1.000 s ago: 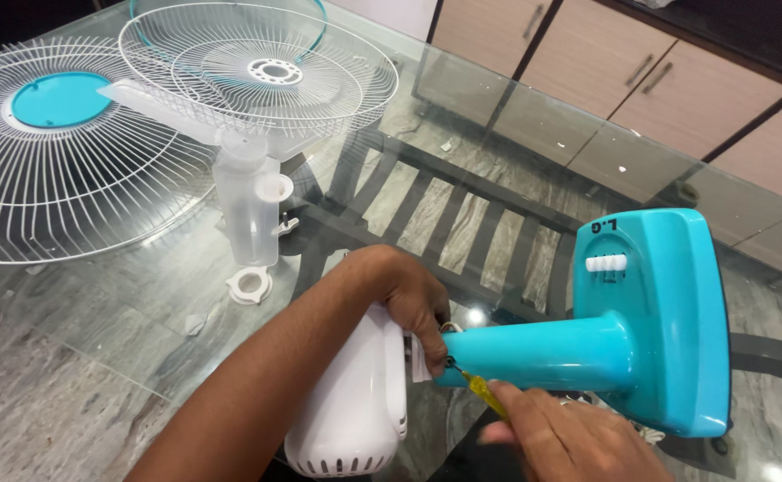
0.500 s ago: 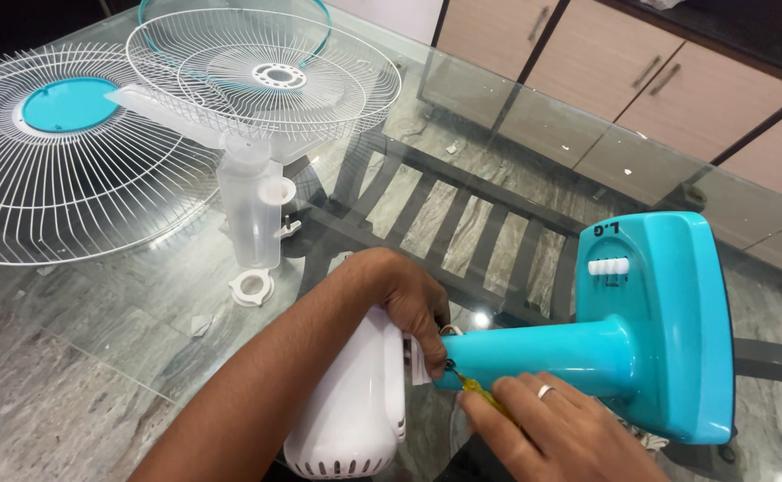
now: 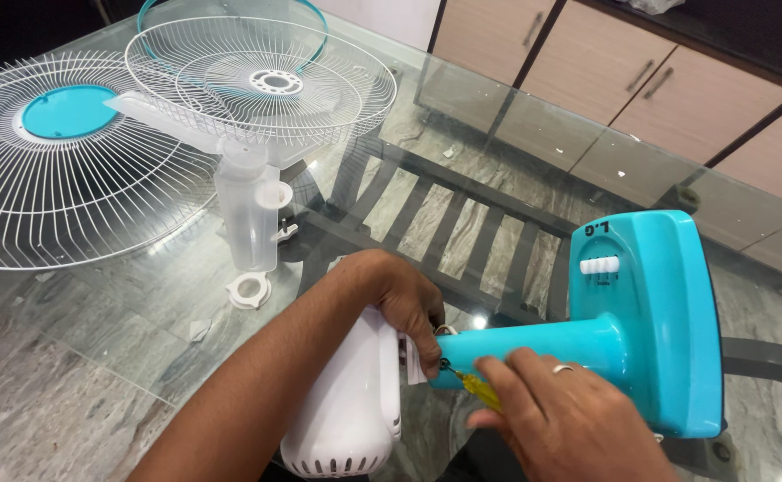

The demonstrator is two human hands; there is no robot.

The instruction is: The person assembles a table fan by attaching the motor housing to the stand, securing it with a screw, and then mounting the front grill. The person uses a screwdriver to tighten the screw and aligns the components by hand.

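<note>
Fingers of your right hand (image 3: 561,415) pinch the yellow-handled screwdriver (image 3: 478,389); left hand (image 3: 400,299) grips the white plastic motor housing (image 3: 355,415). Keep the tip square in the turquoise stem (image 3: 534,350) screw.

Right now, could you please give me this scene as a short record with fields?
Left hand: grips the white motor housing where it meets the stand.
Right hand: holds a yellow-handled screwdriver, tip at the joint.
Stand: turquoise fan stand, lying on its side.
Surface: glass table.
Nearby: two white wire grilles, clear fan blade, small white ring nut.
</note>
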